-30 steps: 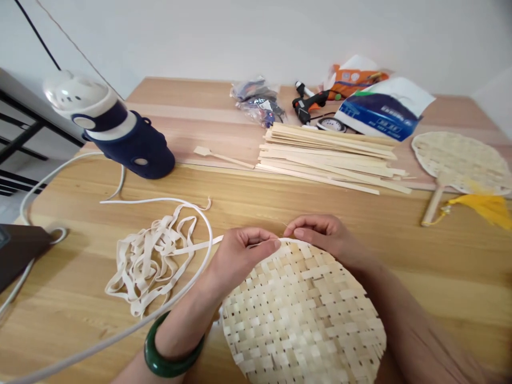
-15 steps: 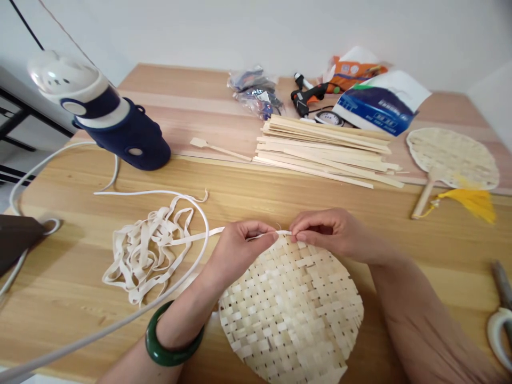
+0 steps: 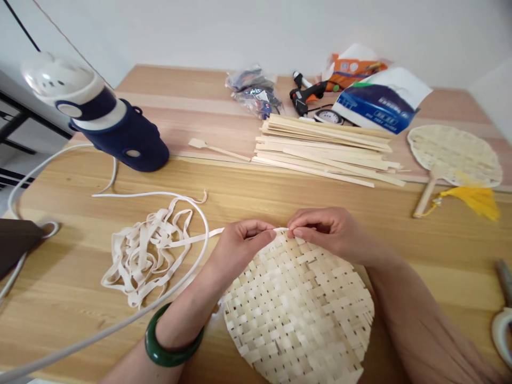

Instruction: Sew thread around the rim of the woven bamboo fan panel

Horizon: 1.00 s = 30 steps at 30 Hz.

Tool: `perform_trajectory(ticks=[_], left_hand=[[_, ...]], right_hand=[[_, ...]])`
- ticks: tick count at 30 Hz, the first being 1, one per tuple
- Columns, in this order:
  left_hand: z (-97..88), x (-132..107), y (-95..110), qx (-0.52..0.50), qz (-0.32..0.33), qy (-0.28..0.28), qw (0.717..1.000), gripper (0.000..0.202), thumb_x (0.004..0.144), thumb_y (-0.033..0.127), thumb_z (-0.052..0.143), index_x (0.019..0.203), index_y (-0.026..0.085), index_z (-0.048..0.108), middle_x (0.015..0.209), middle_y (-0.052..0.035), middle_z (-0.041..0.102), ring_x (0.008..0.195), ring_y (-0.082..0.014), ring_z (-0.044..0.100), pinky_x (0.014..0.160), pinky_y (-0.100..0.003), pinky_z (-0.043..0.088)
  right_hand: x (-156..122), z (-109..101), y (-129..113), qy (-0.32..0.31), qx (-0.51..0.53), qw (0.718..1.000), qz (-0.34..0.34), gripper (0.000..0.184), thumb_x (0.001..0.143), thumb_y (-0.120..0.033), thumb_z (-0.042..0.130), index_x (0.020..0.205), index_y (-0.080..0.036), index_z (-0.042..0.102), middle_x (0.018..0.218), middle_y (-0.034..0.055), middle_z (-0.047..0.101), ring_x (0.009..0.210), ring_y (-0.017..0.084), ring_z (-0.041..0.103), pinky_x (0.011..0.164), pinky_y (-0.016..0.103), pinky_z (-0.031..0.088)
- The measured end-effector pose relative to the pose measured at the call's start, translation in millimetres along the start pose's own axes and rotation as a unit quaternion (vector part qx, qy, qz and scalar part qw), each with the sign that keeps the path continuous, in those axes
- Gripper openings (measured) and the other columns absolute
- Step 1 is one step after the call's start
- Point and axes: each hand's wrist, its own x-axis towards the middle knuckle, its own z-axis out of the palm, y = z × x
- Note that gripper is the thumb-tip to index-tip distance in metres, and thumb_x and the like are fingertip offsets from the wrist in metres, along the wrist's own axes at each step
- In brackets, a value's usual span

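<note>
A round woven bamboo mat [image 3: 300, 309] lies on the wooden table [image 3: 280, 197] in front of me. My left hand [image 3: 236, 250], with a green bangle on its wrist, pinches a cream ribbon [image 3: 200, 238] against the mat's far rim. My right hand [image 3: 324, 229] pinches the same ribbon at the rim, its fingertips almost touching the left ones. The ribbon trails left to a loose tangled pile [image 3: 144, 253].
A white cable [image 3: 120, 320] curves across the left. A blue and white bottle [image 3: 100, 117] lies at the back left. Behind are a stack of bamboo slats [image 3: 324, 149], a glue gun [image 3: 308, 96], packets, and a finished woven fan [image 3: 456, 154] with a yellow tassel. Scissors [image 3: 502, 320] sit at right edge.
Both hands stay pinched at the mat's far rim; the fingertips have drawn closer together. The view has shifted slightly, and the mat has turned a little under the hands.
</note>
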Motion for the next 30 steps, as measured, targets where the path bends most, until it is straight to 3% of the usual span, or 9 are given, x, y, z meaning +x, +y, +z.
perform_trajectory(ticks=[5,15,23,25,27,30], left_hand=[[-2.3,2.5,-4.0,-0.024,0.011,0.006,1.0,0.024,0.072,0.033,0.075,0.09,0.018,0.07,0.06,0.0041,0.064,0.05,-0.007,0.05,0.05,-0.019,0.036],[-1.8,-1.4,-2.1,-0.021,0.014,-0.005,1.0,0.022,0.077,0.038,0.07,0.077,0.016,0.07,0.071,-0.0001,0.068,0.059,-0.009,0.056,0.054,-0.018,0.041],[-2.6,-0.5,1.1,0.004,-0.003,-0.003,1.0,0.019,0.074,0.035,0.073,0.072,0.016,0.07,0.06,0.0035,0.062,0.048,-0.0056,0.045,0.045,-0.018,0.032],[-2.1,-1.3,1.4,0.005,-0.003,-0.008,1.0,0.018,0.073,0.034,0.073,0.071,0.016,0.07,0.059,0.0041,0.06,0.048,-0.0051,0.043,0.045,-0.018,0.032],[-1.3,-2.0,0.7,0.007,0.001,-0.015,1.0,0.018,0.074,0.033,0.073,0.071,0.016,0.07,0.059,0.0041,0.06,0.048,-0.0049,0.043,0.046,-0.018,0.032],[-0.6,-1.9,-1.5,0.008,0.007,-0.028,1.0,0.017,0.074,0.033,0.073,0.072,0.016,0.07,0.061,0.0035,0.061,0.05,-0.0052,0.045,0.047,-0.017,0.033]], right_hand=[[1.3,3.2,-0.6,0.014,0.01,1.0,-0.004,0.016,0.084,-0.032,0.063,0.085,-0.018,0.07,0.092,0.0038,0.068,0.082,0.015,0.06,0.067,0.028,0.044],[0.9,3.8,-1.3,0.029,0.002,1.0,-0.003,0.021,0.085,-0.037,0.061,0.085,-0.019,0.071,0.092,0.0042,0.069,0.081,0.015,0.061,0.064,0.027,0.045],[1.7,2.7,2.6,0.04,0.034,0.998,-0.032,0.016,0.085,-0.034,0.063,0.086,-0.021,0.072,0.099,0.004,0.069,0.088,0.015,0.062,0.072,0.027,0.048],[2.4,0.8,8.6,0.078,0.076,0.994,-0.018,0.016,0.084,-0.035,0.064,0.087,-0.021,0.072,0.092,0.0036,0.069,0.082,0.014,0.062,0.07,0.027,0.049],[3.1,-1.2,15.3,0.098,0.118,0.988,0.024,0.019,0.084,-0.038,0.064,0.089,-0.021,0.072,0.073,0.0006,0.066,0.065,0.011,0.059,0.06,0.025,0.047],[3.7,-3.6,20.6,0.055,0.108,0.991,0.059,0.023,0.082,-0.04,0.066,0.092,-0.022,0.074,0.065,-0.0009,0.064,0.059,0.009,0.056,0.053,0.022,0.043]])
